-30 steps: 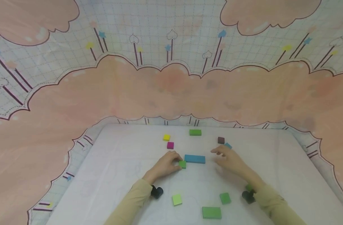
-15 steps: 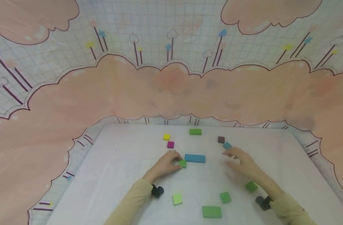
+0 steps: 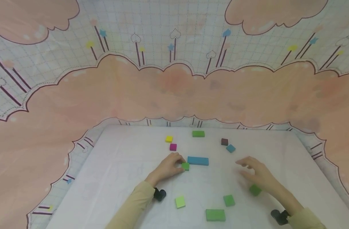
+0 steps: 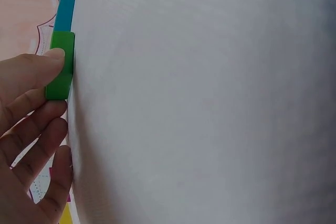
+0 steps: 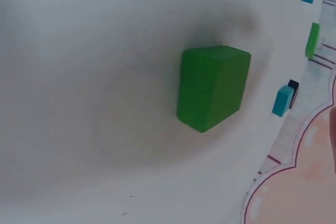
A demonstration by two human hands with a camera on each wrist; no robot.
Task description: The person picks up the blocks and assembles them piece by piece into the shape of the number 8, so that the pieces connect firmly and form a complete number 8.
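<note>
My left hand [image 3: 166, 167] pinches a small green block [image 3: 185, 166] between thumb and fingers on the white table. That block sits at the left end of a long blue block [image 3: 198, 161]; in the left wrist view the thumb lies on the green face. My right hand [image 3: 258, 175] is over the right side of the table, fingers loosely bent and holding nothing. Close by its wrist lies a green block [image 3: 255, 190], which fills the middle of the right wrist view. A small blue block [image 3: 230, 148] lies beyond the right fingertips.
Farther back lie a green block [image 3: 198, 134], a yellow block [image 3: 169, 139], a magenta block [image 3: 173, 147] and a dark brown block [image 3: 224, 142]. Nearer me are a light green block [image 3: 180, 202], a green block [image 3: 228, 200] and a green rectangular block [image 3: 215, 215].
My right hand has drawn back to the right and toward me, away from the long blue block, uncovering the small blue block. My left hand stays put on its green block.
</note>
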